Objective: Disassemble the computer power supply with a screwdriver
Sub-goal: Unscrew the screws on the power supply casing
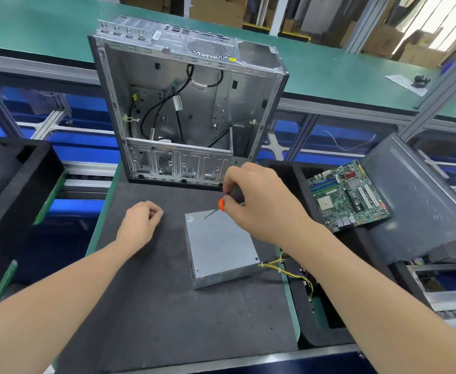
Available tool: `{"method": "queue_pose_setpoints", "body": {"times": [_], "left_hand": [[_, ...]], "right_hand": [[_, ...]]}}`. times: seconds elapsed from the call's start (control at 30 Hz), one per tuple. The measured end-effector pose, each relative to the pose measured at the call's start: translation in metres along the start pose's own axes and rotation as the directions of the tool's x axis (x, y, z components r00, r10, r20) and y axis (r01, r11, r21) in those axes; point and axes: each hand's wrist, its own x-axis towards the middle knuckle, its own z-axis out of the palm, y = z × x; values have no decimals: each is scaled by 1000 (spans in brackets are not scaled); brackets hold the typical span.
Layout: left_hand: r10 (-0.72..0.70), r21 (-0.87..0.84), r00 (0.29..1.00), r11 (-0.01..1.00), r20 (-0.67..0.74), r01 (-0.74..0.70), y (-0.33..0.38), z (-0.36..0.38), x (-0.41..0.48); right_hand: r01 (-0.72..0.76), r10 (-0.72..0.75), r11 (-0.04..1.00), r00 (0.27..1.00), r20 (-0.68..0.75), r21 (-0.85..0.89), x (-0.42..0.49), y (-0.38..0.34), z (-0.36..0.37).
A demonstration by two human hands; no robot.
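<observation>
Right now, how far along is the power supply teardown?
Done: the power supply is out of the computer case and lies on the mat. In hand: the right hand holds the screwdriver, with the tip on the supply's top near the far left corner; the left hand rests curled on the mat. Left: the supply's housing is still closed, so the box has yet to be opened.

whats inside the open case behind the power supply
Inside the case, loose black cables and white ties run over bare metal walls. Its near end is covered by a perforated plate, so anything behind that is hidden.
</observation>
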Motion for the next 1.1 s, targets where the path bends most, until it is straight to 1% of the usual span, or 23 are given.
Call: {"method": "queue_pose_setpoints", "body": {"times": [0.1,0.27,0.43,0.47,0.53,0.6,0.67,0.7,0.77,0.8,0.83,0.9,1.0,1.1], "left_hand": [[7,10,1000,1000,-21,-7,1,6,4],[8,-36,997,999,-77,-10,-2,10,1],[62,22,993,998,-104,-60,10,1,-1],[89,21,989,996,-119,-87,20,-2,-3],[198,-3,970,980,-138,-200,53,-6,-9],[337,-41,938,939,-84,-341,94,-8,-20],[476,-99,877,878,65,-469,131,-5,-34],[525,-147,837,850,154,-506,146,0,-42],[568,-244,755,823,327,-513,166,10,-58],[564,-276,725,826,396,-491,171,17,-64],[556,-290,708,831,436,-474,173,24,-69],[548,-302,714,836,435,-458,172,36,-76],[528,-337,761,843,376,-418,170,48,-84],[525,-345,773,843,357,-413,169,50,-87]], "right_hand": [[-17,17,1000,1000,-24,9,3,8,-1],[-32,33,999,998,-48,12,7,17,0],[-42,42,999,998,-50,5,6,20,-6],[-43,43,999,998,-48,1,5,22,-9],[-55,55,998,998,-29,2,2,27,-17],[-64,64,998,998,-10,0,-4,33,-24],[-69,69,997,998,11,-17,-11,37,-30],[-76,76,997,997,25,-18,-14,39,-33],[-89,90,996,994,59,-17,-22,43,-37],[-93,94,995,992,79,-20,-25,45,-39],[-91,92,996,991,95,-23,-29,48,-41],[-78,80,997,991,106,-21,-35,55,-43],[-68,68,998,992,104,1,-43,64,-45],[-62,60,998,993,104,17,-49,69,-45]]}}
